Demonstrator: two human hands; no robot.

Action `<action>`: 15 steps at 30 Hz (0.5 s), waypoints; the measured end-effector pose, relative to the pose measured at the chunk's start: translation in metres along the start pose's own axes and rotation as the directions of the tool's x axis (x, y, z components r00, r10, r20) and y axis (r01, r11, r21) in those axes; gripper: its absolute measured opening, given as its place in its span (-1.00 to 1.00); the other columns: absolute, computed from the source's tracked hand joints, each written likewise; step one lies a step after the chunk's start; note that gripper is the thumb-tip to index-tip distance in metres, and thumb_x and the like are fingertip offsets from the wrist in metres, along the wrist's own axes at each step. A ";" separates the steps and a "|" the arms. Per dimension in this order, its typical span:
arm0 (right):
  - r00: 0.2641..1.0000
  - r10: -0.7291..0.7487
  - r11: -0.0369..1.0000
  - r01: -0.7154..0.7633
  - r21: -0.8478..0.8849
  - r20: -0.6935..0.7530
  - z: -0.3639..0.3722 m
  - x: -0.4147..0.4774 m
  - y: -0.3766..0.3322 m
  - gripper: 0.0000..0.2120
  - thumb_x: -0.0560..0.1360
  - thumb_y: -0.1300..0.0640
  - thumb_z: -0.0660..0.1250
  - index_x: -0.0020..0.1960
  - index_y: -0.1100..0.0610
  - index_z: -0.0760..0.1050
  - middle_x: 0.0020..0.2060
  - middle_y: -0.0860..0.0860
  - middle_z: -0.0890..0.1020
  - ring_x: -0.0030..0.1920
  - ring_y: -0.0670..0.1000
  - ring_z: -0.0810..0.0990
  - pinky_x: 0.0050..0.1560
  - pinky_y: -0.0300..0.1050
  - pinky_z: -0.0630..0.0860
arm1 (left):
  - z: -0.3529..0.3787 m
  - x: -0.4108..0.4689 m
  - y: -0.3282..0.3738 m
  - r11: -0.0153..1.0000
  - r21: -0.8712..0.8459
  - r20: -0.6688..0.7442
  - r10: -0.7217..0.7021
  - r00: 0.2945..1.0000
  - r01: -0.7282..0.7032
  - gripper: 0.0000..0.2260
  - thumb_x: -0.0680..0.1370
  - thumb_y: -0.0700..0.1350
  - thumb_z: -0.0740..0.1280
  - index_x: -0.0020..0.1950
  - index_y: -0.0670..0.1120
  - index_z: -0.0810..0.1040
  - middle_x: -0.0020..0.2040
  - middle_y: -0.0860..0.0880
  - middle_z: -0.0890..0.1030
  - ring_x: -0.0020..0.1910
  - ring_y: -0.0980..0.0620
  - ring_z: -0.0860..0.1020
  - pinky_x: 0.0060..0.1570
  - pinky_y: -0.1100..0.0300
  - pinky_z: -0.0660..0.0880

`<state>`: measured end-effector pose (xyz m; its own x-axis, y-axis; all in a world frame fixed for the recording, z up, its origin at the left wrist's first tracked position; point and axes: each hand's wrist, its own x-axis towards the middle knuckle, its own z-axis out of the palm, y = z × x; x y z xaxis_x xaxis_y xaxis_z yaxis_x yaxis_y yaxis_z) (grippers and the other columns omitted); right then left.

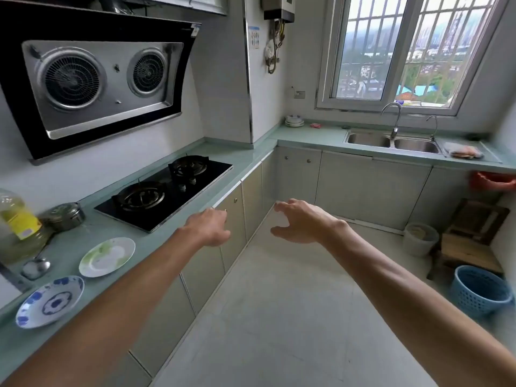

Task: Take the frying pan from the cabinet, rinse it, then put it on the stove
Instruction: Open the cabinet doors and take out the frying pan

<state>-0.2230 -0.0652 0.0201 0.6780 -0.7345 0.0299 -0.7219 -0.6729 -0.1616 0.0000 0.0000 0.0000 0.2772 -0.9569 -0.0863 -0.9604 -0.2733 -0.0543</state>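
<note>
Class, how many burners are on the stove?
2, both on the black stove: the near burner closest to the camera, the far burner toward the wall corner. None looks hidden.

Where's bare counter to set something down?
Bare: both stove burners; counter between stove and corner pillar; counter left of the sink, in front of stacked bowls. Crowded left of stove: oil bottle, steel pot, green plate, blue plate, spoon.

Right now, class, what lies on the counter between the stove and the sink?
In the head view: bare counter round the corner from the stove, then stacked bowls, a small pink item and a small dark item before the sink.
</note>
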 end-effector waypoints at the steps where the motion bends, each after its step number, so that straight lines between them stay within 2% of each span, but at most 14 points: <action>1: 1.000 0.009 1.000 -0.009 0.001 0.012 0.000 0.004 0.003 -0.40 0.52 -0.19 0.30 0.47 0.07 0.35 0.28 0.09 0.51 0.24 0.16 0.54 0.13 0.03 0.55 | 0.000 0.006 0.002 1.000 -0.012 0.008 0.004 1.000 -0.004 -0.60 0.57 0.04 0.24 0.37 -0.07 0.42 0.29 -0.09 0.53 0.23 -0.10 0.52 0.16 0.00 0.48; 6: 0.997 0.073 0.997 -0.073 -0.021 0.012 0.011 0.044 0.030 -0.39 0.52 -0.26 0.27 0.42 0.11 0.37 0.26 0.10 0.53 0.24 0.17 0.54 0.13 0.08 0.55 | 0.006 0.061 0.006 0.997 -0.056 -0.021 0.043 0.999 -0.044 -0.53 0.57 0.04 0.25 0.43 -0.10 0.33 0.31 -0.11 0.50 0.24 -0.13 0.52 0.16 -0.04 0.49; 12: 0.992 0.127 0.992 -0.127 -0.011 -0.004 0.021 0.115 0.059 -0.40 0.54 -0.24 0.26 0.43 0.11 0.37 0.28 0.10 0.52 0.28 0.17 0.48 0.15 0.04 0.50 | 0.013 0.151 -0.004 0.997 0.000 -0.021 0.071 0.997 -0.071 -0.62 0.56 0.03 0.23 0.33 -0.09 0.43 0.21 -0.10 0.58 0.15 -0.12 0.55 0.09 0.01 0.48; 15: 0.986 0.168 0.986 -0.168 -0.016 0.009 0.021 0.155 0.072 -0.41 0.54 -0.22 0.26 0.45 0.08 0.35 0.28 0.10 0.50 0.29 0.17 0.47 0.19 0.07 0.48 | 0.013 0.202 -0.017 0.997 0.008 0.015 0.079 0.997 -0.080 -0.61 0.55 0.05 0.23 0.33 -0.08 0.44 0.25 -0.08 0.55 0.22 -0.12 0.52 0.13 0.02 0.47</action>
<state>-0.1665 -0.2253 -0.0080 0.5484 -0.8362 -0.0065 -0.8275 -0.5415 -0.1488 0.0725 -0.1874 -0.0290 0.2004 -0.9740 -0.1056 -0.9792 -0.1956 -0.0548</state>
